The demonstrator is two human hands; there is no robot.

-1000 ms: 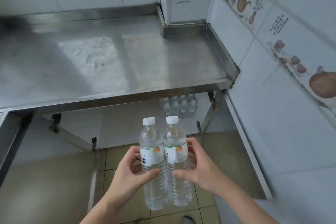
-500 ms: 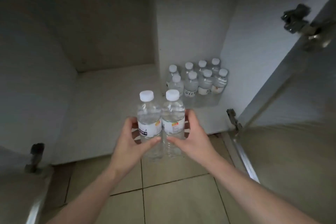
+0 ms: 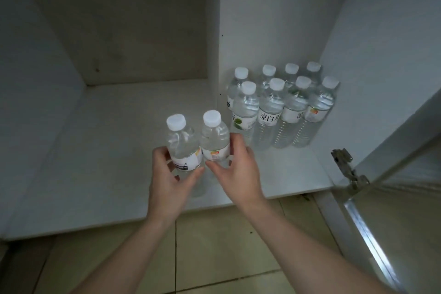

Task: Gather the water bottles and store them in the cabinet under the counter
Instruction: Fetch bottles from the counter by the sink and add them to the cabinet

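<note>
Bottles [image 3: 199,143] stand side by side, squeezed between the left hand [image 3: 167,179] and right hand [image 3: 236,169]. A loose squeeze could let one slip and knock the other bottles [image 3: 281,107] over.

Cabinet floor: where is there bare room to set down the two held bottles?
Bare floor lies left of the hands, out to the left wall and back wall. The right corner is crowded by stored bottles; only a front strip is free.

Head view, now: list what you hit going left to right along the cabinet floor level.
left hand → left held bottle → right held bottle → right hand → stored bottle cluster → door hinge
</note>
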